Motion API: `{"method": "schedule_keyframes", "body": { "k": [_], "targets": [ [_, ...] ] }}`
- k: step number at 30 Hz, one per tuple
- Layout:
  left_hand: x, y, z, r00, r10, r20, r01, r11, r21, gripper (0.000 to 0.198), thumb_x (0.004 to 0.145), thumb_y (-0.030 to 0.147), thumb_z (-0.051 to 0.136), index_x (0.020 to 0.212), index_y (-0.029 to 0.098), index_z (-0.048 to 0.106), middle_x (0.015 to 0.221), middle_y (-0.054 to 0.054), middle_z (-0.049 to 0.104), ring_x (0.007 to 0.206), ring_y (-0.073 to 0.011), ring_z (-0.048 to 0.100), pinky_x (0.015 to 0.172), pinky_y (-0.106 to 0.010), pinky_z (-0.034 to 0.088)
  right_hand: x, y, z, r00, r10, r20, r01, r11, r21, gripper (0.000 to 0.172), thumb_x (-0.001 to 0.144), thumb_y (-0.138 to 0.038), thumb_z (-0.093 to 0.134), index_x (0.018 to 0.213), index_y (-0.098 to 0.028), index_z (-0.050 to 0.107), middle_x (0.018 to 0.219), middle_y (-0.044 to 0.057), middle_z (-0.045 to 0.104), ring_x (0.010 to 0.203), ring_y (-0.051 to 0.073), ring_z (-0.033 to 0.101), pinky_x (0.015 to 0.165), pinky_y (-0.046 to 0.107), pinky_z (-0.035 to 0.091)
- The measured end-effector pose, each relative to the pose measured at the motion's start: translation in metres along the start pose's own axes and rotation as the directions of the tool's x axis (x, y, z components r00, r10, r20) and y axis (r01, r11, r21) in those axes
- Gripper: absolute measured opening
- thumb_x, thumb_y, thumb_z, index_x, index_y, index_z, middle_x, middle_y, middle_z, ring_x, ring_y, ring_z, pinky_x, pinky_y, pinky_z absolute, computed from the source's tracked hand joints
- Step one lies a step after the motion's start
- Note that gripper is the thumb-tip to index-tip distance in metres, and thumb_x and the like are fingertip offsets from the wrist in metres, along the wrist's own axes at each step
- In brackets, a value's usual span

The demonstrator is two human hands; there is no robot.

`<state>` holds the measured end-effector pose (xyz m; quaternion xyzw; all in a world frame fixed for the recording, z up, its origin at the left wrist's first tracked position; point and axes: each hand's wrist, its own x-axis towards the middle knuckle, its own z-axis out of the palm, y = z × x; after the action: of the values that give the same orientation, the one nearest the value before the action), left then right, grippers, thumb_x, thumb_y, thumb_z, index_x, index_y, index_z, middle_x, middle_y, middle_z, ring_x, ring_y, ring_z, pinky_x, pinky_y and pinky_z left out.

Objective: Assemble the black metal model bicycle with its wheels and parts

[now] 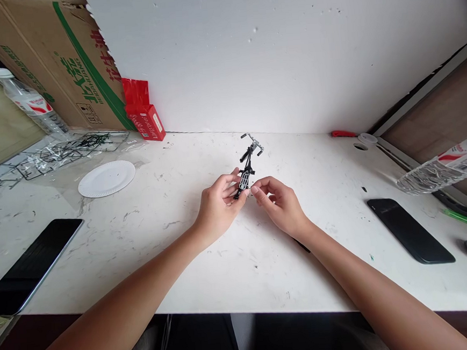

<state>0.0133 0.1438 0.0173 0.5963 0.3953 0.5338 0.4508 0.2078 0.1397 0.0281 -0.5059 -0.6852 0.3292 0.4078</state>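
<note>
Two hands here: our left hand pinches the model steady so our half-curled right hand touches its near end.

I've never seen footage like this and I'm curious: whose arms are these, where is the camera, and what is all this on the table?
There is no machine here. A person is working with bare hands. The one picture comes from a camera worn on their head and looking down, which is why both arms reach in from the bottom edge. The left hand grips a small black and silver model, and the right hand pinches its lower end. On the white table lie a paper plate, frames of plastic parts, a red box, a tablet at the left and a phone at the right.
</note>
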Motion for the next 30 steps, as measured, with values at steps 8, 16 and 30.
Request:
{"method": "schedule_keyframes", "body": {
  "k": [8, 16, 30],
  "targets": [
    [-0.0011, 0.0079, -0.0008, 0.999, 0.031, 0.033, -0.032, 0.999, 0.025, 0.027, 0.094, 0.029, 0.078, 0.115, 0.021, 0.064, 0.161, -0.015, 0.058, 0.127, -0.031, 0.074, 0.105, -0.044, 0.066, 0.0022, 0.0013, 0.0001, 1.0, 0.0, 0.011, 0.0, 1.0, -0.012, 0.049, 0.106, -0.066, 0.054, 0.087, -0.023, 0.07, 0.079, 0.003, 0.068, 0.069, 0.017, 0.057, 0.062, 0.032, 0.044],
    [-0.0013, 0.008, -0.0016, 0.999, 0.042, 0.026, -0.043, 0.998, 0.051, 0.027, 0.094, 0.028, 0.077, 0.116, 0.021, 0.064, 0.161, -0.015, 0.058, 0.13, -0.0318, 0.073, 0.105, -0.045, 0.066, -0.0006, -0.0028, -0.0006, 1.0, -0.023, -0.001, 0.023, 0.999, 0.038, 0.041, 0.102, -0.064, 0.062, 0.104, -0.024, 0.068, 0.087, 0.004, 0.068, 0.08, 0.019, 0.062, 0.062, 0.03, 0.047],
    [-0.0007, 0.0088, -0.0011, 0.999, 0.029, 0.04, -0.031, 0.999, 0.032, 0.026, 0.093, 0.028, 0.078, 0.114, 0.021, 0.064, 0.159, -0.015, 0.061, 0.127, -0.0313, 0.074, 0.104, -0.044, 0.067, 0.0, 0.0018, -0.0007, 0.999, 0.006, 0.046, -0.006, 1.0, -0.006, 0.053, 0.108, -0.067, 0.044, 0.09, -0.023, 0.068, 0.073, 0.002, 0.065, 0.066, 0.017, 0.055, 0.062, 0.032, 0.044]
  ]
}}
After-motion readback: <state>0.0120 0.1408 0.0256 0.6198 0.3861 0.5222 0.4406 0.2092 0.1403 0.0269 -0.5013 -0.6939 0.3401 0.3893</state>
